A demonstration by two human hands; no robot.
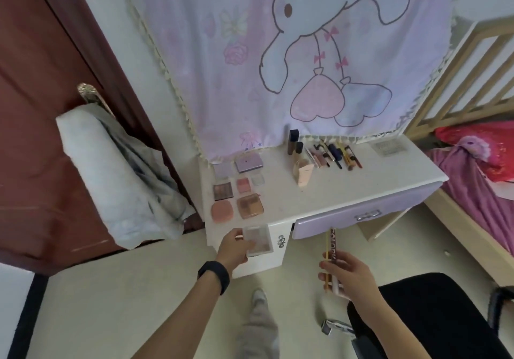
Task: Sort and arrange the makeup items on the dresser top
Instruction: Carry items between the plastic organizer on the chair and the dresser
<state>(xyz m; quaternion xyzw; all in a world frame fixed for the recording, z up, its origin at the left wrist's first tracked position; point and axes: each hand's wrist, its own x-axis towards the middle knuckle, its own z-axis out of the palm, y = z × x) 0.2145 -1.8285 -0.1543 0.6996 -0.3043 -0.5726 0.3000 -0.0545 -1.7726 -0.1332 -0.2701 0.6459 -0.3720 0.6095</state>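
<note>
1. L hand (235,249) grips a clear eyeshadow palette (257,240), fingers curled round its left edge.
2. That palette is up in the air, just in front of the near left corner of the dresser top (347,189). It's not on it.
3. R hand (347,274) pinches a small bunch of makeup pencils (333,243): a brown one w/ letters, a thin yellow one & a pale one. Tips point up at the lilac drawer (361,214). They're in the air too, lower than the top.
4. Left part of the top has flat cases in rows.
   - Back: lilac compact (248,162) & pale lilac square (224,170).
   - Middle: dark eyeshadow palette (222,191), pink blush (243,185), small grey square (257,179).
   - Front: round pink compact (221,210) just beside a brown see-thru palette (249,205).
5. Middle back: 2 dark-capped bottles (293,142) stand up. A peach tube (303,173) lies in front of them.
6. Right of those, a row of pens & brushes (333,154) lies side by side, packed close.
7. Black band (213,276) on L wrist.
8. Bunny cloth (306,53) hangs behind the dresser.
9. Black chair (431,317) sits under the R arm.
</note>
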